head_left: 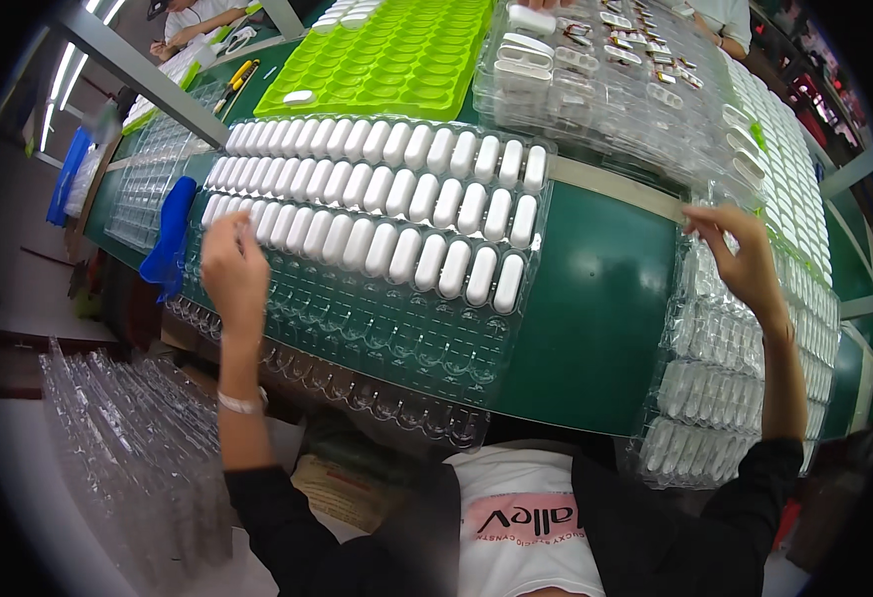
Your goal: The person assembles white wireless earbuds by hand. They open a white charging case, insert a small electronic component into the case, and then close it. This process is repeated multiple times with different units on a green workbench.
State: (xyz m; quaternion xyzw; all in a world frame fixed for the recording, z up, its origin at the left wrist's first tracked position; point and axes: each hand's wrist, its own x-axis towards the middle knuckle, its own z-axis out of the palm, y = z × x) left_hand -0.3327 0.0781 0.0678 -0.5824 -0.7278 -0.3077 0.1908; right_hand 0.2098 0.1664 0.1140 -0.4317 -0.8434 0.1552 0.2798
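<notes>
A clear plastic tray [377, 313] lies before me, its far three rows filled with white oblong cases [357, 187] standing side by side. Over the left end of the third row is my left hand [235, 264]; its fingers are curled and blurred, and whether anything is in them cannot be made out. My right hand [740, 249] hovers at the right, its thumb and fingers partly spread with nothing visible between them. Below it lie clear trays [710, 328] with oblong pockets, next to rows of white pieces [779, 164].
A lime-green tray [387, 60] with oval pockets sits behind, one white case [299, 98] on its near edge. Stacked clear trays [605, 95] hold small parts. A blue strip [170, 234] is at the left. More clear trays [133, 448] stand lower left. Other people work beyond.
</notes>
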